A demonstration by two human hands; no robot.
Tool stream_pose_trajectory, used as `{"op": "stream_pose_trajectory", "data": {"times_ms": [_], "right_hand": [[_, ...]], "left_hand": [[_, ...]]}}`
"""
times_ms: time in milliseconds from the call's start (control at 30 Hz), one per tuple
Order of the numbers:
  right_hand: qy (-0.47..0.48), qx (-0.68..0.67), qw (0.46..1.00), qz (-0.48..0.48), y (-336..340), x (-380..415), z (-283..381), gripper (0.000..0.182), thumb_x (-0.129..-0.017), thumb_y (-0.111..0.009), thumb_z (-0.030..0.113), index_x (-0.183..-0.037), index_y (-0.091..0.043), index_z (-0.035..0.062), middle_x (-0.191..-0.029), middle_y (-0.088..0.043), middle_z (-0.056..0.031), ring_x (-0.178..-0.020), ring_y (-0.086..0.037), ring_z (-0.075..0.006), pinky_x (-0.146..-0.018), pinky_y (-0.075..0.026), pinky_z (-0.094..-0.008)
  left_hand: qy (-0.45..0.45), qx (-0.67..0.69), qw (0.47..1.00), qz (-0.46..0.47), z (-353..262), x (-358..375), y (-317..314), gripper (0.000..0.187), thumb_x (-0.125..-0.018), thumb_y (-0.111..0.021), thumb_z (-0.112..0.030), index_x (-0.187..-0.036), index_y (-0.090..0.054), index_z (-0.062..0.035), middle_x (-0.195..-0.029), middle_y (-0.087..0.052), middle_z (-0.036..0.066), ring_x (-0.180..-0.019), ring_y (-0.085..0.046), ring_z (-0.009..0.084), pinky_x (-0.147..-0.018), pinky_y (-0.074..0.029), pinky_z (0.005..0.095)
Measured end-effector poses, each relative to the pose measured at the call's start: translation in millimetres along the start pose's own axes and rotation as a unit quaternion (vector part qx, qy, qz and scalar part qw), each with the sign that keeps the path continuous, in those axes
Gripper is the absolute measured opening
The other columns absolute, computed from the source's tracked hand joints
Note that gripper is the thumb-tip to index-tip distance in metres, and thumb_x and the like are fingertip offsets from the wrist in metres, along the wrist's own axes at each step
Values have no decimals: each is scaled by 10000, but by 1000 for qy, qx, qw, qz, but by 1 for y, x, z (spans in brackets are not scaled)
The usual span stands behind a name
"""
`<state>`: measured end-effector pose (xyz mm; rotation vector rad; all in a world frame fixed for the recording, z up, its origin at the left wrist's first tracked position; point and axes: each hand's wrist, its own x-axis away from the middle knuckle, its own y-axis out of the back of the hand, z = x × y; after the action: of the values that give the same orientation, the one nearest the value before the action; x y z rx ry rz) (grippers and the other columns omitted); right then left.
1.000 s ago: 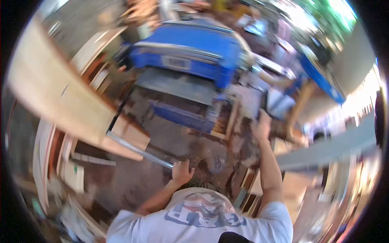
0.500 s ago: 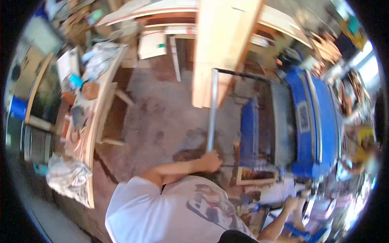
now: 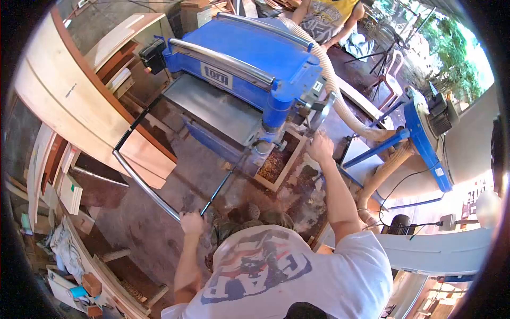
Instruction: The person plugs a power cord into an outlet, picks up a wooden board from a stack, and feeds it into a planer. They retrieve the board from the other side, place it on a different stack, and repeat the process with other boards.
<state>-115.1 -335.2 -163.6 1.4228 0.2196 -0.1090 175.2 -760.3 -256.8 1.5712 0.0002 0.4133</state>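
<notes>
My left hand [image 3: 192,223] is closed around the end of a shiny metal roller bar [image 3: 146,186], part of the support frame extending from a blue thickness planer [image 3: 249,45]. My right hand [image 3: 320,147] is raised at the planer's near right corner, fingers curled round the lower end of a crank handle [image 3: 322,110]; the grip itself is small and partly hidden. Between the hands lies the planer's bare metal bed [image 3: 212,109]. A long, wide pale wooden board [image 3: 79,95] is at the left, beyond the roller bar.
Beneath the planer's corner, a wooden frame [image 3: 289,167] surrounds shavings. A ribbed hose [image 3: 340,101] runs toward a blue dust-collector stand [image 3: 425,143]. Behind the planer is another person in a yellow top [image 3: 334,13]. A cluttered workbench [image 3: 101,271] stands lower left.
My view has swung right, bringing the planer to the centre. My right hand has moved from the lower right up to the planer's crank. My left hand stays on the roller bar.
</notes>
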Motion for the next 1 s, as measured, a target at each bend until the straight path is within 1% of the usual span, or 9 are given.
{"op": "stream_pose_trajectory", "data": {"times_ms": [33, 67, 167, 267, 367, 533, 733, 933, 1000], "right_hand": [[3, -6, 1000, -11, -1, -1, -1, 338, -820, -639, 282, -1006, -615, 0, -983, -666, -233, -889, -658, -423, -782, -520, -527], [-25, -32, 997, 67, 12, -1, 4, 333, -825, -626, 280, -1016, -611, 9, -986, -664, -249, -889, -661, -425, -779, -520, -534], [-25, -30, 998, 41, 10, -3, 3, 336, -823, -614, 275, -1033, -601, 13, -971, -666, -262, -855, -665, -427, -764, -523, -537], [-26, -10, 999, 30, 10, -3, 6, 351, -804, -598, 221, -1068, -624, -9, -969, -687, -212, -860, -687, -373, -750, -551, -489], [-29, -9, 999, 34, 18, -2, 11, 338, -791, -593, 210, -1055, -627, 2, -978, -691, -202, -886, -685, -362, -787, -540, -487], [-43, -26, 998, 46, 16, -4, 11, 327, -788, -588, 210, -1042, -628, 8, -991, -694, -205, -917, -680, -365, -816, -531, -486], [-51, -31, 996, 64, 23, -4, 13, 302, -782, -587, 189, -1018, -634, 6, -984, -692, -218, -925, -679, -371, -828, -531, -481], [-40, -39, 997, 52, 17, -5, 10, 285, -778, -584, 167, -1003, -637, 2, -963, -692, -226, -895, -683, -386, -816, -538, -491], [-34, -40, 998, 40, 17, -4, 10, 285, -780, -582, 169, -1003, -637, 0, -953, -691, -230, -882, -684, -393, -806, -542, -501]], "left_hand": [[5, -1, 1000, 2, -3, 0, -1, 309, -854, -610, -402, -899, -704, -111, -797, -711, 144, -796, -690, 294, -910, -399, 437], [11, -5, 1000, 3, -3, 2, -3, 302, -851, -613, -400, -907, -704, -117, -800, -712, 142, -797, -690, 294, -912, -400, 442], [10, -23, 1000, 7, -2, -1, -1, 288, -843, -621, -392, -925, -704, -129, -805, -713, 136, -799, -691, 295, -917, -405, 459], [9, -21, 1000, 5, -4, -2, -1, 287, -845, -621, -393, -930, -704, -132, -803, -712, 133, -799, -691, 300, -928, -405, 476], [20, -28, 999, 22, -3, -5, -5, 306, -837, -631, -406, -960, -702, -135, -806, -713, 126, -834, -689, 299, -953, -396, 478], [16, -41, 999, 20, -5, -3, 4, 341, -828, -638, -423, -1008, -700, -140, -832, -719, 126, -886, -685, 285, -973, -387, 469], [31, -25, 999, 29, -6, -3, 6, 339, -834, -627, -424, -1005, -702, -141, -841, -721, 122, -885, -686, 282, -998, -377, 477], [13, -28, 999, -15, -3, -3, -3, 320, -831, -625, -410, -973, -704, -135, -814, -716, 122, -854, -689, 291, -954, -402, 465], [17, -11, 1000, -6, -3, -3, 0, 309, -825, -631, -400, -960, -707, -133, -809, -715, 122, -843, -689, 294, -938, -408, 457]]}}
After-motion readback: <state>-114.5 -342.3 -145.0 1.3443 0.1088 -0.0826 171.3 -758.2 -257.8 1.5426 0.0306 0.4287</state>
